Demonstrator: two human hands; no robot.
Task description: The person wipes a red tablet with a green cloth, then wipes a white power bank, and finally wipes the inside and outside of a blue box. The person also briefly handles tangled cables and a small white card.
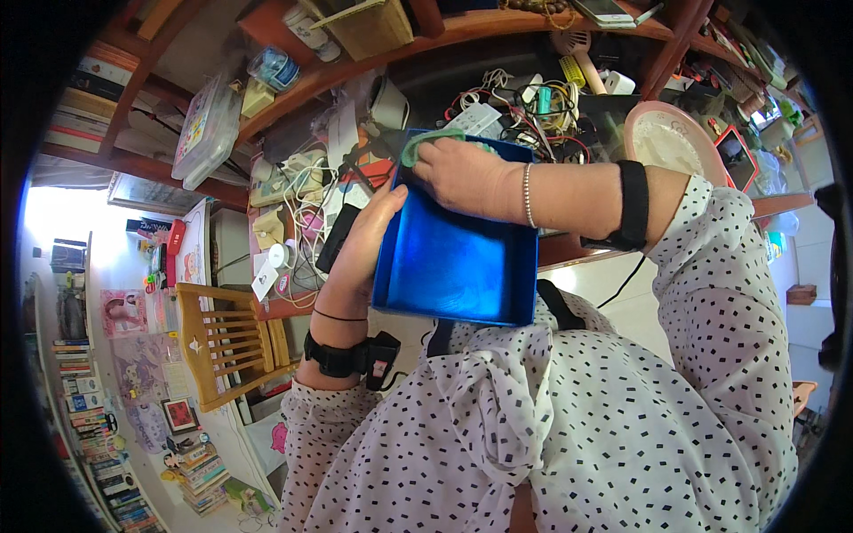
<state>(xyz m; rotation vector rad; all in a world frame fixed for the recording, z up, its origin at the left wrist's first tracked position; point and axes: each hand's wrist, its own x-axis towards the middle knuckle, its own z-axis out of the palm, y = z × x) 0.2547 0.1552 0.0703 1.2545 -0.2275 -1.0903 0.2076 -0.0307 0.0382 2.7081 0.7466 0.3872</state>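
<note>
A shiny blue box (453, 266), open at the top, is held in front of my body at the desk's edge. My left hand (373, 230) grips its left wall, thumb along the rim and the other fingers hidden beneath or behind it. Inside the box, my right hand (460, 170) presses a green cloth (426, 143) into the far left corner. The box's bare floor shows faint smears in its near part.
Tangled cables and chargers (546, 110) cover the desk beyond the box, with more white cables (303, 190) at the left. A pink basin (673, 136) holding cloudy liquid stands at the right. A wooden chair (226, 343) is at the left.
</note>
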